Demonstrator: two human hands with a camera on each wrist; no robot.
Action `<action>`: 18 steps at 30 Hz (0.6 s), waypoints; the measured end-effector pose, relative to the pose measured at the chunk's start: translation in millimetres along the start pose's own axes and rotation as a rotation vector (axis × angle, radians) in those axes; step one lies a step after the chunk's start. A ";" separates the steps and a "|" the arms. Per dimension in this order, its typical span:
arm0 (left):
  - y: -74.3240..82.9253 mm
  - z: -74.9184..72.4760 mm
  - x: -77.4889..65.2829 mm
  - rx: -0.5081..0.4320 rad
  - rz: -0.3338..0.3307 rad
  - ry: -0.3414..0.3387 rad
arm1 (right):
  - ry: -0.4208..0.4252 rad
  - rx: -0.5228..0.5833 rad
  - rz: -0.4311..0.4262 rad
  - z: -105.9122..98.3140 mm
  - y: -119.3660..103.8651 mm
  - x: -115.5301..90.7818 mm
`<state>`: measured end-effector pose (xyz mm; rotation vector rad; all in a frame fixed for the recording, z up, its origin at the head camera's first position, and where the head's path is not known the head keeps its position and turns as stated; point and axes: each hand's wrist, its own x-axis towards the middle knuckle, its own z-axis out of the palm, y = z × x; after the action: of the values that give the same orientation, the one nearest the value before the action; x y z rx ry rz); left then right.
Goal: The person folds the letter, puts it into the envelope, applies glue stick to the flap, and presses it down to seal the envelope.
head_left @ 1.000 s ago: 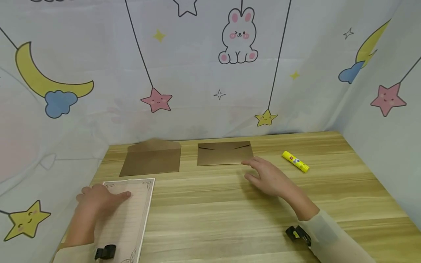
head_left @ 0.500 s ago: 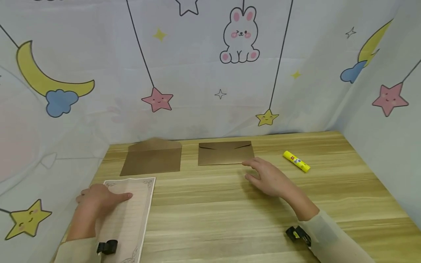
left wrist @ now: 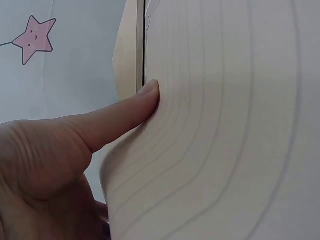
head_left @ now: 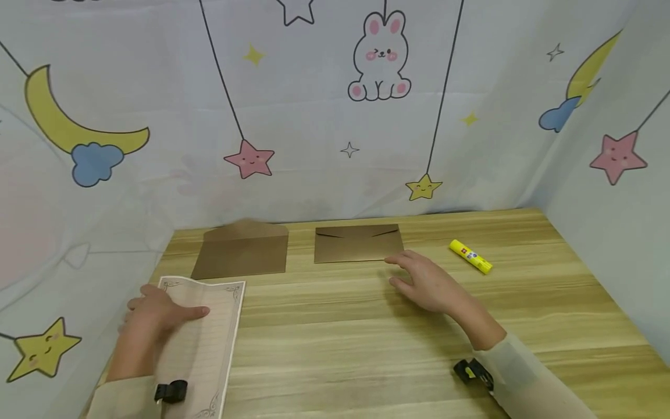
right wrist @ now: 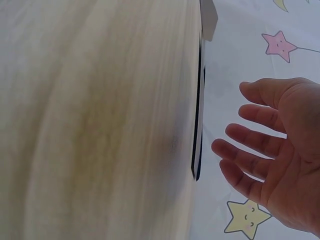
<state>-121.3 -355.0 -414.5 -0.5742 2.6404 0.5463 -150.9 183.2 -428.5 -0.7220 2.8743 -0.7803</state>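
At the table's left side lies a sheet of lined letter paper with a scrolled border. My left hand pinches its left side, thumb on top and the other fingers at the edge. In the left wrist view the paper bends into a curve beside the thumb. My right hand is held over the table with fingers spread and loosely bent, nothing in it. Its fingertips overlap the lower right corner of a brown envelope with its flap folded down.
Behind the paper, a second brown envelope lies with its flap raised towards the back curtain. A yellow glue stick rests at the right of the wooden table.
The top left corner of the letter paper has risen and moved slightly up towards the envelope as my left hand pinches it. My right hand has stayed in place.
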 end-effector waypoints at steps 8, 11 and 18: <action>-6.7 1.1 5.6 -0.059 0.016 0.039 | 0.008 0.002 -0.009 0.5 1.6 0.2; -11.8 0.8 7.6 -0.082 0.073 0.081 | 0.008 0.005 -0.008 0.2 1.4 0.3; -22.3 -7.9 3.8 -0.169 0.225 0.196 | 0.007 0.014 -0.003 -0.3 1.9 0.4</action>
<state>-116.6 -378.4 -415.8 -0.3985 2.8841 0.8254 -152.1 184.7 -429.1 -0.7241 2.8712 -0.8045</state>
